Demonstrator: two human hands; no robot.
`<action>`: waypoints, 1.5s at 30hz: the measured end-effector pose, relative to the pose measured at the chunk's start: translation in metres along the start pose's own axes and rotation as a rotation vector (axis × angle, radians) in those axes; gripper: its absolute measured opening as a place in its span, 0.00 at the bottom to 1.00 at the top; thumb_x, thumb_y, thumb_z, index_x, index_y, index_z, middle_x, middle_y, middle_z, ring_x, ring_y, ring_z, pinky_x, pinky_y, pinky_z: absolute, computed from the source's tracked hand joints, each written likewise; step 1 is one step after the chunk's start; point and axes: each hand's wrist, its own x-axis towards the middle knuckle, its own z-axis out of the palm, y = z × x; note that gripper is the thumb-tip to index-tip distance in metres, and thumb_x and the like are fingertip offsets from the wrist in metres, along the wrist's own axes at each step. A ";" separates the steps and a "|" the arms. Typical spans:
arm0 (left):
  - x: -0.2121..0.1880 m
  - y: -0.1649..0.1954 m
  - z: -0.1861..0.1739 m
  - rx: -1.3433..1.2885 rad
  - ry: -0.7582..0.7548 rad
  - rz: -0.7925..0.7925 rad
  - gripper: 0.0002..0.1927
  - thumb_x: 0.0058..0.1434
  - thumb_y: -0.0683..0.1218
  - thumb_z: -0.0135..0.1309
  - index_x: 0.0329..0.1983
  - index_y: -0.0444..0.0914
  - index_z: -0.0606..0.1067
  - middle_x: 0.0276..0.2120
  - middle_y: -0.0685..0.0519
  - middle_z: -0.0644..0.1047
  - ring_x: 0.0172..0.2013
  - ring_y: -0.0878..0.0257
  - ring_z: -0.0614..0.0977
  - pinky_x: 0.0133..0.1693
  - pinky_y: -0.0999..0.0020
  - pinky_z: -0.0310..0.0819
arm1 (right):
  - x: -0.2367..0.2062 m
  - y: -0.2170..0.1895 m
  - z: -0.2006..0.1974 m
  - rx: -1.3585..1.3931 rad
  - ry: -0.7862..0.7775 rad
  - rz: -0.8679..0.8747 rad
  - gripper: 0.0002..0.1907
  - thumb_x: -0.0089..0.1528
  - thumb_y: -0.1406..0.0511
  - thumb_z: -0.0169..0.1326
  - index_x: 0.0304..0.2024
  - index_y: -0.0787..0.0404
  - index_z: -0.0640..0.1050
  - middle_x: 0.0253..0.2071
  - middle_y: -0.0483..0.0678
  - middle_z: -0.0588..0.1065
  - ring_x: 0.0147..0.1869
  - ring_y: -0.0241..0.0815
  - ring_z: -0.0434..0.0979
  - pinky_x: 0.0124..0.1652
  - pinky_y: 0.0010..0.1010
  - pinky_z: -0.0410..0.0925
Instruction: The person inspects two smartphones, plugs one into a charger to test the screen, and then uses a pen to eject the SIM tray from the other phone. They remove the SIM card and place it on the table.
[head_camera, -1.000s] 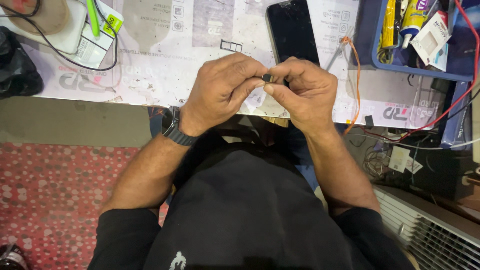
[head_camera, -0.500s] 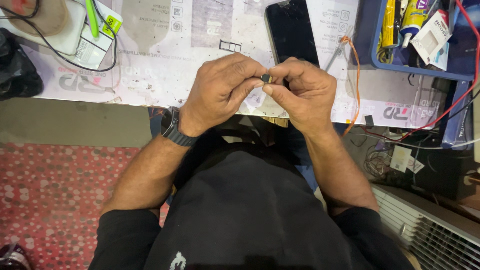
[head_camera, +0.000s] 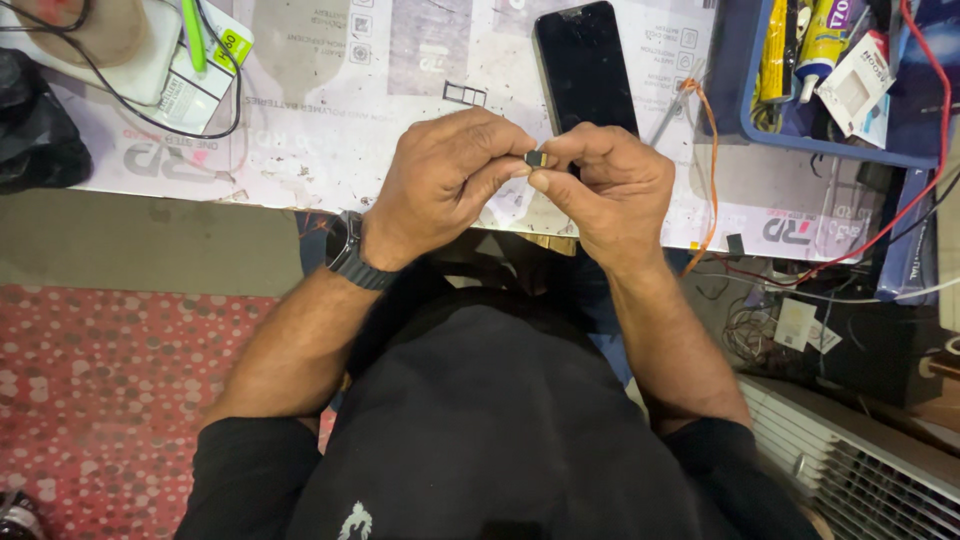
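While pinched between both hands (head_camera: 535, 175), small dark chip (head_camera: 534, 158) above the phone (head_camera: 584, 66).

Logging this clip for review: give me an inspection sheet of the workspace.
Surface: printed work mat, speckled with debris.
Job's things: small dark chip pinched between both hands; black smartphone and SIM tray lie on the mat.
Clutter: blue tray of tubes and packets.
Grippers: left hand and right hand meet at the chip.
Cables: black cable, orange wire, red wire.
Surroundings: red dotted floor, white grille.
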 end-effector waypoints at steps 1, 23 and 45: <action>0.000 0.000 0.000 0.002 -0.003 0.001 0.08 0.69 0.43 0.62 0.48 0.37 0.77 0.35 0.51 0.80 0.35 0.59 0.83 0.35 0.66 0.77 | 0.000 0.001 0.000 0.011 0.004 0.004 0.11 0.65 0.80 0.62 0.49 0.70 0.78 0.41 0.51 0.78 0.43 0.33 0.78 0.43 0.21 0.71; 0.003 0.002 0.002 -0.036 -0.019 0.009 0.07 0.70 0.43 0.60 0.48 0.37 0.78 0.36 0.52 0.80 0.36 0.61 0.83 0.36 0.70 0.78 | -0.001 -0.003 -0.001 0.026 0.018 0.000 0.10 0.65 0.80 0.62 0.48 0.69 0.79 0.43 0.52 0.78 0.43 0.34 0.79 0.42 0.20 0.73; 0.003 -0.002 0.005 -0.013 -0.047 0.022 0.04 0.72 0.43 0.57 0.47 0.38 0.78 0.35 0.53 0.80 0.34 0.63 0.83 0.34 0.71 0.78 | 0.001 -0.001 -0.003 -0.075 0.018 -0.045 0.08 0.65 0.79 0.61 0.46 0.68 0.79 0.42 0.52 0.79 0.40 0.32 0.79 0.38 0.19 0.72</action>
